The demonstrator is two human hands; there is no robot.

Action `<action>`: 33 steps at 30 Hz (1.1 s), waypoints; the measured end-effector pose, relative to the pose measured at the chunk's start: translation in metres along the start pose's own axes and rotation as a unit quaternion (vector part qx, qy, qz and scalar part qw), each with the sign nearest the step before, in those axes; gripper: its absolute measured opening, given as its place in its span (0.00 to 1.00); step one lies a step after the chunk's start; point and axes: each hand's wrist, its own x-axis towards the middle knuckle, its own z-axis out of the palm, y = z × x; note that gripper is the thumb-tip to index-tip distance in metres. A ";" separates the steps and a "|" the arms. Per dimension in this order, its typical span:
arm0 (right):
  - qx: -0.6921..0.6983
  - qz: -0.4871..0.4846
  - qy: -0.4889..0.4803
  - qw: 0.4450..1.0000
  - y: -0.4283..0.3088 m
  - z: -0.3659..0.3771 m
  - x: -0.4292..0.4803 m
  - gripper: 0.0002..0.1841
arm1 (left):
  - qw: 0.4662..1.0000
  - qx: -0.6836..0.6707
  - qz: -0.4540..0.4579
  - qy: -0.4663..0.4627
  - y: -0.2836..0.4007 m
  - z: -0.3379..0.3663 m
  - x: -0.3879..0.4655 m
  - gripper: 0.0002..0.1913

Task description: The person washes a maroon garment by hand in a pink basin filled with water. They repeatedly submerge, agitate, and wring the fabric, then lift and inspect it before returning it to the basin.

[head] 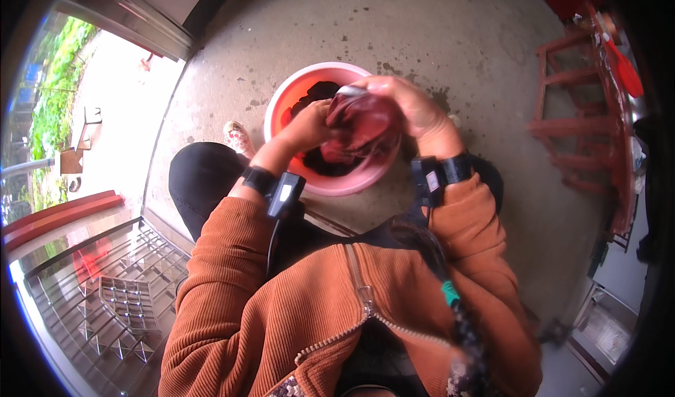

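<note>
A pink plastic basin (358, 185) stands on the floor in front of me, with dark wet-looking cloth (319, 92) inside. Over it I hold a bunched dark red cloth (364, 125), blurred by motion. My left hand (315, 125) grips its left side. My right hand (403, 102) holds its upper right side, fingers partly hidden by the fabric. A strapped black device sits on each wrist.
Wet spots mark the concrete floor (464, 44) around the basin. A red-brown wooden frame (575, 128) stands at the right. At the left are a doorway sill (68, 215) and a metal grille (126, 302). My knees flank the basin.
</note>
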 end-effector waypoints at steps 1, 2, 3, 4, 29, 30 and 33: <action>0.000 -0.013 0.011 1.000 -0.005 -0.005 -0.003 0.17 | 0.996 0.020 -0.090 0.014 0.000 -0.005 -0.002 0.27; 0.018 -0.012 -0.013 1.000 -0.009 -0.013 -0.005 0.20 | 0.984 -0.121 -0.115 0.066 0.000 -0.009 -0.003 0.20; -0.023 -0.010 0.008 1.000 -0.011 -0.020 -0.003 0.25 | 0.962 -0.245 -0.095 0.079 -0.002 -0.016 -0.006 0.17; -0.112 0.000 0.022 0.993 -0.009 -0.027 -0.003 0.27 | 0.935 -0.341 -0.035 0.089 -0.003 -0.020 -0.007 0.16; -0.449 -0.029 0.136 0.883 0.060 -0.049 0.019 0.21 | 0.868 -0.368 -0.076 0.325 -0.018 -0.064 -0.015 0.28; -0.362 -0.087 0.145 0.917 0.053 -0.056 0.017 0.21 | 0.917 -0.300 -0.076 0.252 -0.013 -0.062 -0.018 0.30; 0.010 -0.161 0.118 0.980 0.039 -0.079 0.015 0.21 | 0.989 0.048 -0.112 0.081 0.000 -0.051 -0.021 0.30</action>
